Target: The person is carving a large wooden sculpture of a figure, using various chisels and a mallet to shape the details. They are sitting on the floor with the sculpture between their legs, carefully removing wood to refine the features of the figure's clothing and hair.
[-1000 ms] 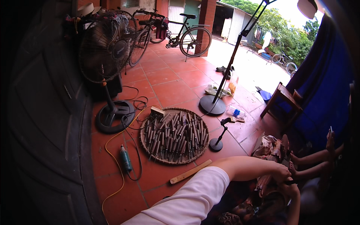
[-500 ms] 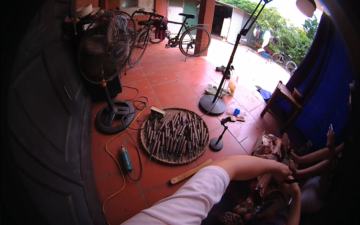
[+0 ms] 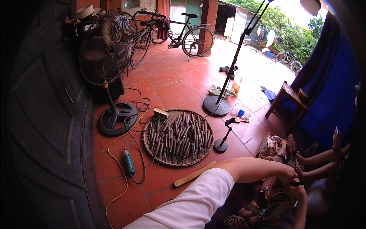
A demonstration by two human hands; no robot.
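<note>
My left arm, in a white sleeve, reaches across to the lower right. There my left hand is closed next to my right hand, whose fingers are also curled. A dark, handle-like bar sticks out between them; the rest of it is hidden by the fingers. Under and beside the hands lies a reddish-brown, irregular piece that looks like carved wood, partly covered by my forearm. To the left, a round woven tray on the floor bears many wooden-handled carving tools.
A wooden strip, a green rotary tool with cords and a small black stand lie around the tray. A fan, a lamp base and a low stool stand farther off. Another person's legs are at right.
Hardly anything differs. Both hands stay closed together at the same place, and the view has shifted very slightly.
</note>
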